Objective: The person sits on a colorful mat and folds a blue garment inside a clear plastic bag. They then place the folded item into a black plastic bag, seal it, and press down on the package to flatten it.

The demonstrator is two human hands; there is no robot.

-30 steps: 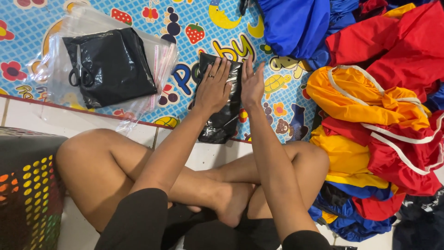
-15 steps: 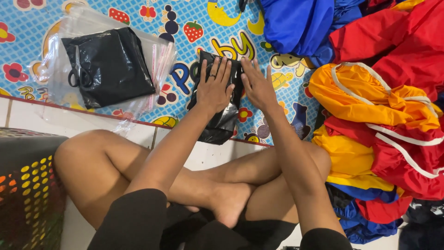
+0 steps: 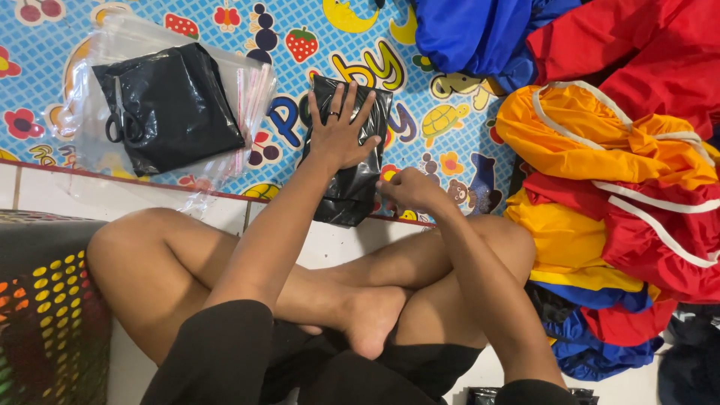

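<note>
A flat black plastic packet point(image 3: 351, 196) lies on the colourful play mat point(image 3: 420, 112), in front of my crossed legs. My left hand point(image 3: 341, 129) presses flat on its upper half, with the fingers spread and a ring on one finger. My right hand point(image 3: 409, 190) is at the packet's lower right edge. Its fingers are curled and seem to pinch the plastic there.
To the left, clear plastic bags point(image 3: 247, 97) hold a folded black item point(image 3: 180, 105), and scissors point(image 3: 122, 124) lie on top. A heap of red, yellow and blue garments point(image 3: 615, 165) fills the right side. A dark perforated basket point(image 3: 45, 315) stands at the lower left on white tiles.
My right hand has come off the top of the packet and dropped to its lower right edge. My left hand stays pressed on the packet, its fingers now spread wider.
</note>
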